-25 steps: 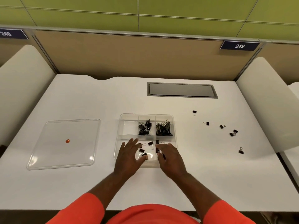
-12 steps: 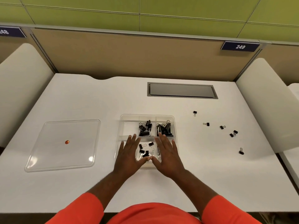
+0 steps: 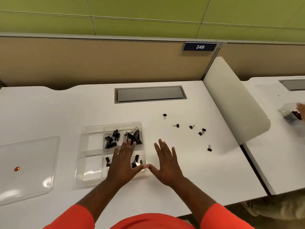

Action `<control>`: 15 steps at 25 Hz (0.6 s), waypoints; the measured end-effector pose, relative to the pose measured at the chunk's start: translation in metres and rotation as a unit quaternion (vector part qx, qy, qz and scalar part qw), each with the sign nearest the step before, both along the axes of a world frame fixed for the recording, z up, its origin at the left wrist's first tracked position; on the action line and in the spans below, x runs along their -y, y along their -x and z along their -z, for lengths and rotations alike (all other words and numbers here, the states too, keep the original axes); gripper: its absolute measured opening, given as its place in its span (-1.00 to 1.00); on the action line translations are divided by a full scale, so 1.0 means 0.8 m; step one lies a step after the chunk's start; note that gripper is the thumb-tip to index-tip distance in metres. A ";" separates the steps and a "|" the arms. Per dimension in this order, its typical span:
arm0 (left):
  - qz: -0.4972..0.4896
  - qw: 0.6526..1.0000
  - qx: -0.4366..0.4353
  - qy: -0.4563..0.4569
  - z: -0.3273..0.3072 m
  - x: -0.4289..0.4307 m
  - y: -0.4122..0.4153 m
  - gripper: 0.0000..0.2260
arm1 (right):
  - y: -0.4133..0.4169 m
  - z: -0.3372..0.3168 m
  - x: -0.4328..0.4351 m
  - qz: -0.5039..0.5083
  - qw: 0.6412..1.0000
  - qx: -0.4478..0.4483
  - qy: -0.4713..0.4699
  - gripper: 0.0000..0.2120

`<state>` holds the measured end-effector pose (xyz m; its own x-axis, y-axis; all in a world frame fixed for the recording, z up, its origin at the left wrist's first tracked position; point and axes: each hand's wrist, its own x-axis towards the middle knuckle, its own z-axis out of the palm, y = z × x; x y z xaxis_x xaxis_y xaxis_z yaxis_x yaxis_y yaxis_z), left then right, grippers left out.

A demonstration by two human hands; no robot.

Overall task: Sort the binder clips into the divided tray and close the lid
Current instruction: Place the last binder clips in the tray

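tray [image 3: 92, 142]: 1, clear, divided, open. Sits on the white desk [image 3: 181, 182] in front of the person, left of centre in view.
clips in tray: 3 groups, all black. middle pile [image 3: 112, 140] is in the back middle cell. right pile [image 3: 135, 137] is in the back right cell. front clips [image 3: 137, 158] are in the front cells, partly under a hand. The clips overlap, so I can't read an exact count.
loose clips [image 3: 176, 125]: 6, scattered on the desk right of the tray and well apart from it. Two lie right beside each other.
lid [image 3: 33, 156]: 1, clear, flat on the desk left of the tray, not touching it, cut by the frame edge. 1 orange dot [image 3: 17, 168] on it.
left hand [image 3: 123, 162]: flat, fingers straight and spread, holds nothing. It is over the tray's front right part; can't tell if it touches.
right hand [image 3: 166, 162]: flat, fingers spread, holds nothing, over bare desk just right of the tray. Both thumb tips meet at the tray's front right corner.
diff vs 0.5 s ago: right hand was over the tray, now it is off to the right. Left hand still over the tray. View has swung right, so the tray and lid sit further left in frame. Loose clips are the same 6 in the same spots.
around: 1 grey hatch [image 3: 150, 94], 1 sign [image 3: 200, 47] reading 249, 1 white side panel [image 3: 234, 100]. The neighbour desk [image 3: 280, 154] has a clear box [image 3: 288, 111] and another hand [image 3: 301, 109] at the frame edge.
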<state>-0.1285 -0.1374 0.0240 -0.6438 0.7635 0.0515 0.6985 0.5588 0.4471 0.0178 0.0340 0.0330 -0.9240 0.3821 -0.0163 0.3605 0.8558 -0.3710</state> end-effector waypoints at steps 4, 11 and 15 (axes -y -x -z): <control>0.026 1.000 0.010 -0.004 0.004 -0.069 -0.029 -0.10 | -0.037 0.009 -0.063 0.040 0.999 0.001 0.008 -0.17; 0.068 0.997 0.014 0.034 0.026 -0.195 -0.077 -0.15 | -0.112 0.040 -0.180 0.098 0.995 0.021 0.024 -0.21; 0.078 0.996 0.013 0.052 0.040 -0.262 -0.094 -0.20 | -0.143 0.064 -0.238 0.142 0.988 0.022 0.047 -0.31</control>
<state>-0.0530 0.0723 -0.0077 -0.5176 0.8543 -0.0477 0.7690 0.4890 0.4117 0.1321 0.2246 -0.0180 -0.7766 0.6216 -0.1023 0.5997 0.6798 -0.4222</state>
